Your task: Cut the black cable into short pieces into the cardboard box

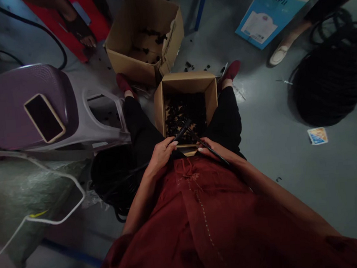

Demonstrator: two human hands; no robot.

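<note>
My left hand is closed round a black cord, whose end points up over the open cardboard box between my legs. A dark line runs from that hand toward a black coiled bundle on the left. My right hand is closed on a thin, long black strip that slants down to the right along my forearm. The upper ends of the two pieces come close together over the box; whether they touch is unclear. Many small black pieces lie inside the box.
Beyond stands a larger cardboard box holding some black pieces. A purple stool with a phone is at left. At right lie a big black coil and a small packet. Other people's feet show near a blue box.
</note>
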